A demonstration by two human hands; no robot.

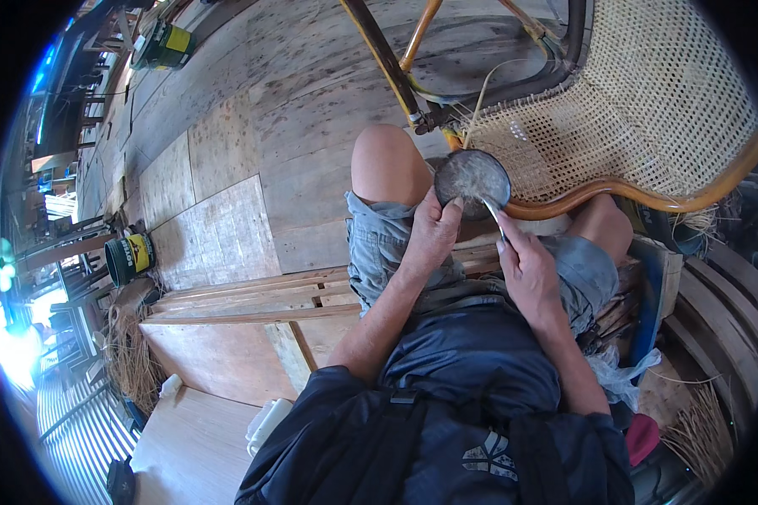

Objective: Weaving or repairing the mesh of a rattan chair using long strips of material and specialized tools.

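Just ahead of the two hands, a round, dark-rimmed dish (472, 175) with a mottled grey face is held above the lap. The left hand (435, 227) is closed on its near edge, thumb laid over the rim; the fingers beneath are hidden. The right hand (526, 265), a little nearer the body and to the right, is curled around a slim, pale tool (492, 210); whether that is a blade or something else I cannot tell.

What seems to count is how tool and dish meet: the tool's long axis runs forward and slightly left from the right hand, its far end at the near-right part of the dish. Being round, the dish shows no clear long axis, and the left hand is the nearer one. Beyond and right of both hands stands a woven cane chair (640, 93).
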